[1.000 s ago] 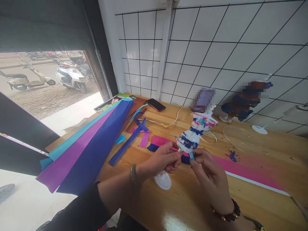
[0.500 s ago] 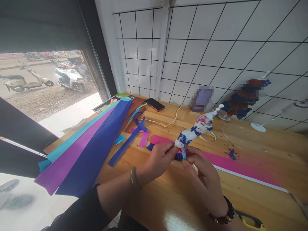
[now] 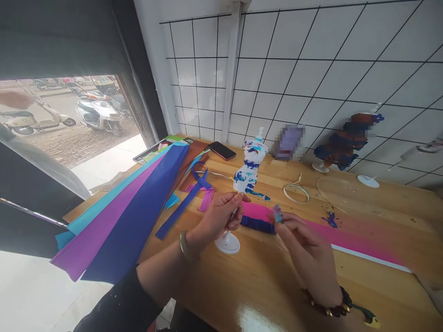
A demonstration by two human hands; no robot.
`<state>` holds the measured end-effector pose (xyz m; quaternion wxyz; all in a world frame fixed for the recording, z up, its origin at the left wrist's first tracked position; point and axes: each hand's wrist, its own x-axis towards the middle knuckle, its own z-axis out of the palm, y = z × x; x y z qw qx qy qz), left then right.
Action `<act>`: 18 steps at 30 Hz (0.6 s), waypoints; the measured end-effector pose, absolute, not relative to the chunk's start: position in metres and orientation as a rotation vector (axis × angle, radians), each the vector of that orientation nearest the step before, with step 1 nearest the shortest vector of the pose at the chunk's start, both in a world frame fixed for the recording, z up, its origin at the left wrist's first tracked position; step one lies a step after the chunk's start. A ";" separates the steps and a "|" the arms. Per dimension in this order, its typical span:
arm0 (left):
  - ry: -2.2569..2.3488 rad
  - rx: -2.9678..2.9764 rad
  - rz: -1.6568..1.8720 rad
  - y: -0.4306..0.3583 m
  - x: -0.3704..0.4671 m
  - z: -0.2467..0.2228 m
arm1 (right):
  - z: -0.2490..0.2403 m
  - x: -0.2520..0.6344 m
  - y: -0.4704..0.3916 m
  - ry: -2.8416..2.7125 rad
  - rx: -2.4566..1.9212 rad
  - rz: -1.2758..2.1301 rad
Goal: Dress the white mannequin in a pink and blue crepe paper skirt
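Left grip (image 3: 223, 211) wrapped on the stem just under the mini dress form (image 3: 251, 170); right grip (image 3: 308, 251) pinching a small multicolor scrap (image 3: 278, 213), off to the form's right and apart from it. Left is nearer. Form's long axis near upright, top leaning slightly right; white base (image 3: 227, 243) below left grip, contact with counter (image 3: 207, 286) unclear. Torn strip (image 3: 258, 193) sticks out right from the form's lower edge. Pink sheet (image 3: 256, 210) between grips, ring (image 3: 296, 193) beyond, phone (image 3: 222, 151) near tiled wall (image 3: 200, 71).
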<state>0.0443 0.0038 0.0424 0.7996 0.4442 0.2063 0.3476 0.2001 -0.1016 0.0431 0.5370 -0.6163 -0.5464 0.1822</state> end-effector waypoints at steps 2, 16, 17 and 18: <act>0.441 0.966 0.697 0.000 0.047 0.039 | 0.046 0.202 -0.099 -1.101 -1.502 0.426; 0.520 1.215 0.600 -0.009 0.057 0.019 | 0.044 0.189 -0.100 -1.638 -1.542 -0.003; 0.537 1.210 0.610 -0.007 0.058 0.018 | 0.043 0.186 -0.102 -1.710 -1.511 -0.098; 0.569 1.196 0.633 -0.005 0.058 0.017 | 0.044 0.182 -0.105 -1.771 -1.473 -0.173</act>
